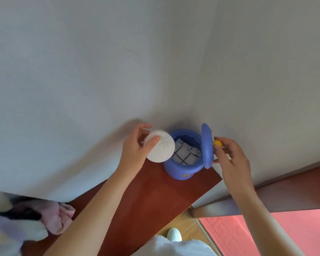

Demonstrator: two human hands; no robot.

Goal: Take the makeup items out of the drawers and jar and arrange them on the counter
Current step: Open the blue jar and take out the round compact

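A blue jar point(179, 169) stands uncovered at the far end of the reddish-brown counter point(155, 196), in the corner of two walls. Inside it lies a white pouch with a black grid pattern point(186, 154). My left hand point(137, 146) holds a round white ribbed container point(160, 147) just left of the jar's mouth, above the counter. My right hand point(229, 156) grips the yellow knob point(217, 143) of the blue jar lid point(207, 145), held on edge beside the jar's right rim.
A heap of pink, white and dark cloth point(31, 218) lies at the counter's left end. Pale walls close in behind and to the right. Below the counter are wooden floor, a pink mat point(266, 235) and a white shoe point(174, 234).
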